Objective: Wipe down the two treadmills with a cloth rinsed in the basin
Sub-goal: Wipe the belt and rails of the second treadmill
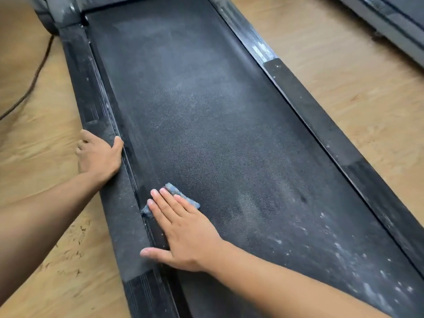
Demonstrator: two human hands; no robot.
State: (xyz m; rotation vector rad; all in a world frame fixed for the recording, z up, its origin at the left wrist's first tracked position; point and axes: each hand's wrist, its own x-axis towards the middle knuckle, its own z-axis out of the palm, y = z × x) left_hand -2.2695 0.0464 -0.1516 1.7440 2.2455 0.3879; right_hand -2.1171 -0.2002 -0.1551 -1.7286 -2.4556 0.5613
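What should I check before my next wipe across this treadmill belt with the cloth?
1. The right hand presses the cloth flat: ok.
2. The left hand grips the side rail, off the belt: ok.
3. The belt is dust-free: not ok, white specks at the near right.
4. The cloth is damp and clean: cannot tell, mostly covered.
5. The basin is close by: cannot tell, not in view.
6. The second treadmill is wiped: cannot tell, only a corner shows.

Matt grainy treadmill belt (206,125), fuzzy blue cloth (183,195), wood-grain floor (332,72)
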